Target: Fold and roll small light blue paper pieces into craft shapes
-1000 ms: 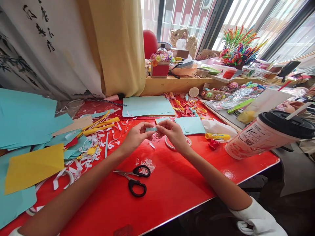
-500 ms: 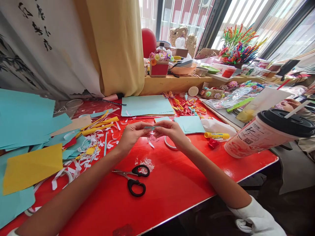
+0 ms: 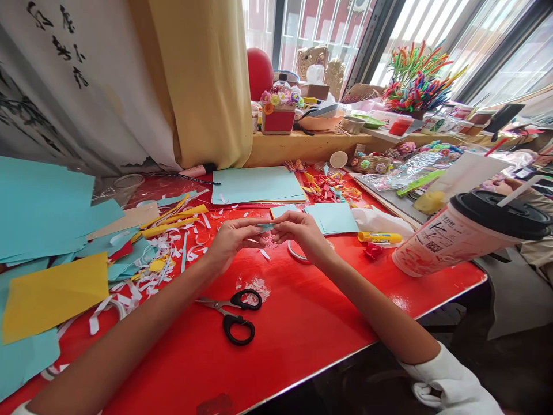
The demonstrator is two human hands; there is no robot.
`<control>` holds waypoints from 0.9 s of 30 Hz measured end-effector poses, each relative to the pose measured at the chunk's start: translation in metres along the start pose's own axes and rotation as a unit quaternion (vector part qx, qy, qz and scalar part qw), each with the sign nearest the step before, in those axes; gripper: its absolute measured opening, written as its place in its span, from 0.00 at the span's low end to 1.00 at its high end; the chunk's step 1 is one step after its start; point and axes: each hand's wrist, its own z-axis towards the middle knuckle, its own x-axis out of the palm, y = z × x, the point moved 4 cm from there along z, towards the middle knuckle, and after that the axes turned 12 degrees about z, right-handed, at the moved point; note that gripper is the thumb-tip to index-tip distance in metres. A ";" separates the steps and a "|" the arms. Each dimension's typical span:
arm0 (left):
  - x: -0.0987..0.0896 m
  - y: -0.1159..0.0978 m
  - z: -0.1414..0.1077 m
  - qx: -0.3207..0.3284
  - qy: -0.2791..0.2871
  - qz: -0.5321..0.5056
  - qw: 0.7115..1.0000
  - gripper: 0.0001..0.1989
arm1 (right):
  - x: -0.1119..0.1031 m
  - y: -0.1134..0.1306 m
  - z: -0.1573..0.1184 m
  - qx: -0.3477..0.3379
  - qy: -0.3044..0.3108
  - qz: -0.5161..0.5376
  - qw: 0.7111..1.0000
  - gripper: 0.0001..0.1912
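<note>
A small light-blue paper piece (image 3: 265,227) is pinched between both hands above the red table (image 3: 302,323). My left hand (image 3: 231,242) grips its left end, fingers closed. On the other end are the closed fingertips of my right hand (image 3: 299,231). Much of the paper is hidden by the fingers. Below the hands lie pink and white scraps (image 3: 254,288) and black-handled scissors (image 3: 237,314), blades pointing left. A roll of tape (image 3: 298,252) lies under my right hand. Square blue sheets (image 3: 334,218) rest just behind that hand.
Blue and yellow paper (image 3: 56,294) with many cut strips covers the left side. At the right stand a large cup (image 3: 449,236) and a yellow glue stick (image 3: 379,237). Larger blue sheets (image 3: 259,184) lie at the back. Part of another person shows at the far right.
The fingers of my left hand have shifted on the blue paper piece, and its lower fingers are spread a little more. Both hands stay in nearly the same place.
</note>
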 end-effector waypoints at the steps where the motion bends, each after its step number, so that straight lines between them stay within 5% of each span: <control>1: 0.000 0.000 0.000 0.003 0.002 0.004 1.000 0.12 | 0.001 0.001 0.000 -0.007 0.002 -0.017 1.000 0.04; 9: -0.002 0.001 0.001 0.028 -0.040 0.069 0.996 0.14 | 0.003 0.000 0.000 -0.011 0.022 -0.068 0.997 0.05; 18: -0.002 -0.002 0.002 0.066 -0.015 0.208 0.976 0.13 | 0.005 -0.001 -0.001 0.002 0.043 -0.096 0.994 0.04; 27: -0.001 0.002 0.001 0.028 -0.031 0.116 0.992 0.12 | 0.001 -0.003 0.001 -0.052 0.044 -0.178 0.982 0.03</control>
